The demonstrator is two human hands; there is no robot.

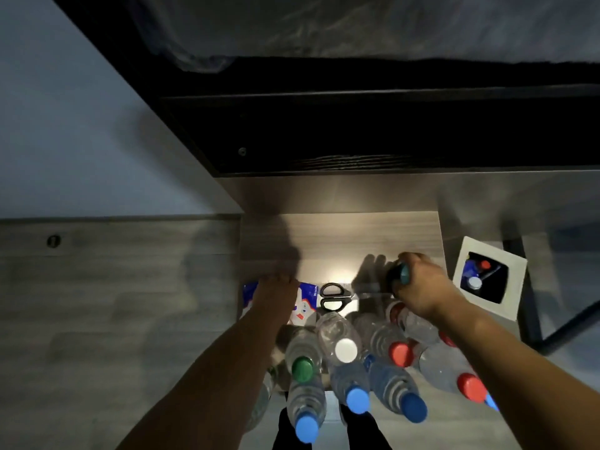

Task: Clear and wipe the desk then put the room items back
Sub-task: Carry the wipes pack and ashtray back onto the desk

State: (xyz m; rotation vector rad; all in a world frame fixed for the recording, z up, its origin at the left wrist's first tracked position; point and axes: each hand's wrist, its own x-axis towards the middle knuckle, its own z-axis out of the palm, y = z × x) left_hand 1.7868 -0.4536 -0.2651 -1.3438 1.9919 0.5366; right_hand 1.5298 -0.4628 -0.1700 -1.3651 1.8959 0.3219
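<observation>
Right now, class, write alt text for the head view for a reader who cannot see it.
Seen from above, the right hand grips a dark, teal-tipped object while the left hand rests on a blue-and-white packet on the desk. Black-handled scissors lie between them, behind a cluster of capped plastic bottles.

Grey wooden desk (pixel 341 235) carries scissors (pixel 334 296), packet (pixel 305 303), plastic bottles (pixel 339 339).

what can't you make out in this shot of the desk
Head view only:
- Dark object in right hand: fingers cover most of it.
- Blue-white packet: left hand hides its middle, print unreadable.
- Bin contents: too small.
- Under the shelf: too dark.
</observation>
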